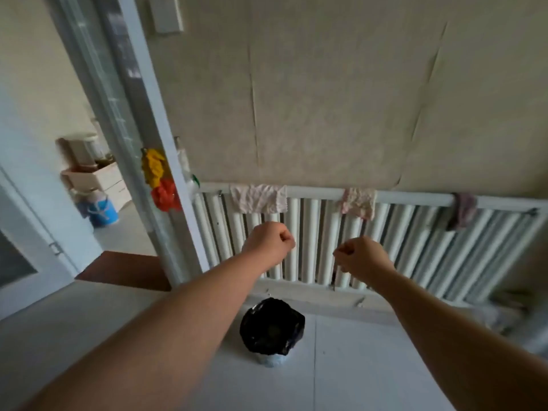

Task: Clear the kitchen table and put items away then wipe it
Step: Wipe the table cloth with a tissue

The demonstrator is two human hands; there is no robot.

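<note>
A white radiator (pixel 415 241) runs along the wall in front of me. Three cloths hang over its top rail: a pale pink one (pixel 259 198) at the left, a smaller pink one (pixel 358 202) in the middle and a greyish purple one (pixel 462 210) at the right. My left hand (pixel 268 243) is held out below the left cloth, its fingers curled into a fist with nothing in it. My right hand (pixel 360 258) is stretched out below the middle cloth, fingers curled, holding nothing that I can see. Neither hand touches a cloth.
A bin lined with a black bag (pixel 272 327) stands on the pale tiled floor below my arms. A white door frame (pixel 142 143) with yellow and red items (pixel 160 179) hung on it is at the left. Beyond it are boxes and a blue bucket (pixel 102 210).
</note>
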